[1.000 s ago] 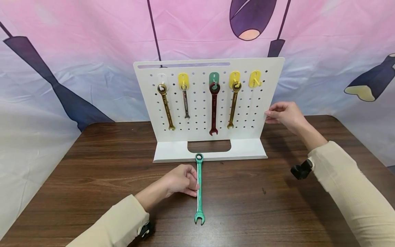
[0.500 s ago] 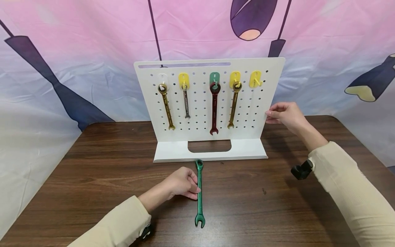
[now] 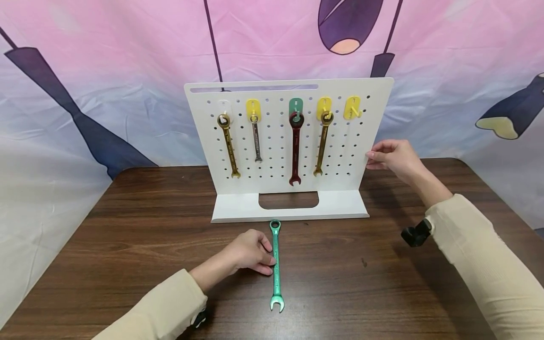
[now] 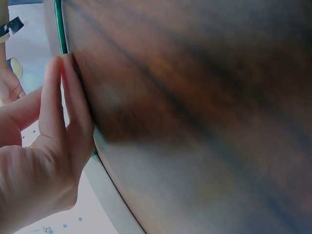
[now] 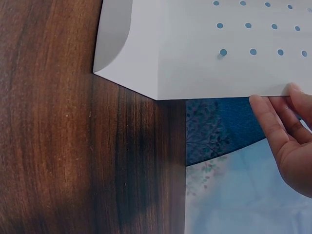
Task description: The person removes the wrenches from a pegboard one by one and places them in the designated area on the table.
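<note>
My left hand (image 3: 251,253) pinches the shank of a green combination wrench (image 3: 276,278) between thumb and fingers. Its ring end points toward the white pegboard (image 3: 340,204), its open end toward me. In the left wrist view a stretch of the wrench (image 4: 60,27) shows past the fingertips. It lies on the table or very close above it; I cannot tell which. My right hand (image 3: 394,158) pinches the pegboard's right edge; in the right wrist view the hand (image 5: 287,131) has the thumb at the front face and fingers behind.
On hooks hang a gold wrench (image 3: 230,146), a small silver wrench (image 3: 257,140), a dark red wrench (image 3: 295,151) and another gold wrench (image 3: 323,146). A yellow hook (image 3: 351,108) at the right bears nothing. The brown table (image 3: 140,226) meets a painted cloth (image 3: 127,94) behind.
The green wrench and my left hand have come slightly toward me and to the right. The wrench's surface looks brighter than half a second ago. My right hand stays at the pegboard's edge.
</note>
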Motion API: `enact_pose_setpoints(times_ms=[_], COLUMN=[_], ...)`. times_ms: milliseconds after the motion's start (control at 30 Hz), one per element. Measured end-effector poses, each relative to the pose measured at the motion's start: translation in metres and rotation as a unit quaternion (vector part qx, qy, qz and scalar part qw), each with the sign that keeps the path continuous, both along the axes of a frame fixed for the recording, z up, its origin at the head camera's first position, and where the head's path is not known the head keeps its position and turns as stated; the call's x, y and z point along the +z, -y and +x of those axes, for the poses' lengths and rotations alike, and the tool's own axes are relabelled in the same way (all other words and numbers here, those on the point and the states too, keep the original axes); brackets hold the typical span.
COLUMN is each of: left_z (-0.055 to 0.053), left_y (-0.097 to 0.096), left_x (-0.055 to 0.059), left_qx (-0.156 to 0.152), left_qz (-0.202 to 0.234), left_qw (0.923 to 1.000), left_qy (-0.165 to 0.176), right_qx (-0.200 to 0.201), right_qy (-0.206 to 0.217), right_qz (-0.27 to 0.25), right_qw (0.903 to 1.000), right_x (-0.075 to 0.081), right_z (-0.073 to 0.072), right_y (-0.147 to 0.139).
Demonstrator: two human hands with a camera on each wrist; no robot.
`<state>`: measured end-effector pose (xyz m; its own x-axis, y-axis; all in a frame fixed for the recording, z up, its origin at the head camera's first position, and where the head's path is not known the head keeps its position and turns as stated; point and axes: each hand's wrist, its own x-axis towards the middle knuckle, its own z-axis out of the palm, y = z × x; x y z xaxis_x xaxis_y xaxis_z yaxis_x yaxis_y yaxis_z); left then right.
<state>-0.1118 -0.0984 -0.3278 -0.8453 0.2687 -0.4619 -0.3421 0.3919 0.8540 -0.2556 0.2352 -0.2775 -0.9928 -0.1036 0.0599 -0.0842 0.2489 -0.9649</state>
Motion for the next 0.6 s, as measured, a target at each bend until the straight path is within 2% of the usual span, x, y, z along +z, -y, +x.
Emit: enact_pose_setpoints(times_ms=[333, 600], left_z=[-0.007, -0.023], left_y=[0.006, 0.01], left_x=[0.005, 0.024], left_qx=[-0.016, -0.01], left_qz=[0.016, 0.067], left_qw=[0.9997, 0.9976], left_qy=[-0.013, -0.013], right_qx=[-0.004, -0.005], right_qy=[0.001, 0.004], right_qz=[-0.01, -0.014], right_qw=[0.9999, 0.9999], right_x=[-0.001, -0.001], right_z=[-0.002, -0.003], right_y=[0.001, 0.0])
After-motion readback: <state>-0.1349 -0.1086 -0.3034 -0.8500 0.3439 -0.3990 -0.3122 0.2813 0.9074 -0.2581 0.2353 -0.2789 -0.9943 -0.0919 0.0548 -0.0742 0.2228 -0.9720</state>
